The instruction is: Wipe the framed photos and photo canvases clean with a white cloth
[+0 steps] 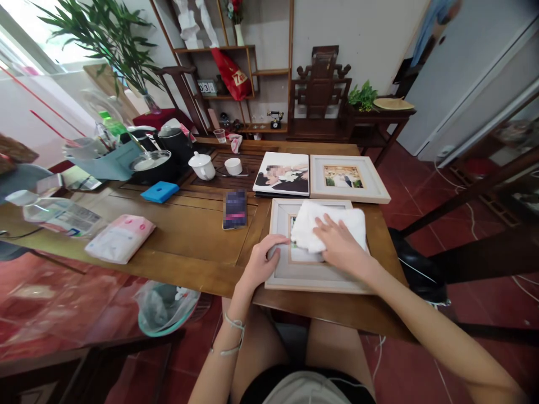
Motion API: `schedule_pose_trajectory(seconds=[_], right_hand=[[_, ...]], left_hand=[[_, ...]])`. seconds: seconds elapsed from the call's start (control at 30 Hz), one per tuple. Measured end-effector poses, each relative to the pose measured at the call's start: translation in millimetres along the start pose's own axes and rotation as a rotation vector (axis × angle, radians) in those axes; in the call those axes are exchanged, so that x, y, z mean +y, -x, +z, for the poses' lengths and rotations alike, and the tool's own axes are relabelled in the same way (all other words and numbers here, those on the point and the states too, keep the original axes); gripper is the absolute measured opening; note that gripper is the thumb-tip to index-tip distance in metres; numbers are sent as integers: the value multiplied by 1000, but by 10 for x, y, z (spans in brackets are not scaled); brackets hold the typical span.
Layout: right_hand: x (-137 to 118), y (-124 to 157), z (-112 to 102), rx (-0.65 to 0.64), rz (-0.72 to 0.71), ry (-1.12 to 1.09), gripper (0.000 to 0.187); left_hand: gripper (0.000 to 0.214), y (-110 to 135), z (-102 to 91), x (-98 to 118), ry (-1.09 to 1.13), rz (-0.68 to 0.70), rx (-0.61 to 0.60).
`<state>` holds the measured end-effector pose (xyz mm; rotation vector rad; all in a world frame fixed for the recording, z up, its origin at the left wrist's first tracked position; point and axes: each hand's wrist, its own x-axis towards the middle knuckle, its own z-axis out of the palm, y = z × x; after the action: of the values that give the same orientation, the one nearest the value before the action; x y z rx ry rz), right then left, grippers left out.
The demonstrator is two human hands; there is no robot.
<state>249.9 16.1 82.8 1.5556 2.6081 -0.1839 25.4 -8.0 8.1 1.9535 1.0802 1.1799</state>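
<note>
On the table in front of me lies a light picture frame point(278, 275) with a small photo at its centre. My left hand point(264, 259) grips the frame's left side, fingers curved over the edge and thumb bent in. A folded white towel point(309, 216) covers much of the frame's middle and upper right. My right hand point(339, 241) lies on the towel with fingers spread, pressing it against the frame. Behind it are a second framed photo point(373, 174) and a white-covered photo album point(273, 163).
Left of the frame are a phone point(234, 209), a blue box point(160, 192), a tissue pack point(121, 238) and a plastic bottle point(59, 213). A lidded white cup point(202, 166) stands on the tea tray point(214, 182). Below the table is a lined bin point(168, 328).
</note>
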Motion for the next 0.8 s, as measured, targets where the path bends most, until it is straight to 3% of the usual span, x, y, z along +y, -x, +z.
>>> schedule_pose_trajectory(seconds=[0.13,0.23,0.33,0.53,0.63,0.8], right_hand=[[-285,610,-107,-201,-150,-106,66],[-246,871,-178,-233,-292,-210,72],[13,810,-124,-146,-300,-258,76],[512,292,196,233,-28,-65,68],[433,293,254,298,10,-4,63],[-113,634,257,150,-140,-33,62]], left_hand=[[35,1,4,-5,-19,-8,9],[35,6,1,-12,-26,-8,4],[35,10,-3,-14,-25,-4,-5],[34,9,-7,8,-28,1,5],[33,9,-2,4,-20,5,4],[32,16,6,-9,-29,4,1]])
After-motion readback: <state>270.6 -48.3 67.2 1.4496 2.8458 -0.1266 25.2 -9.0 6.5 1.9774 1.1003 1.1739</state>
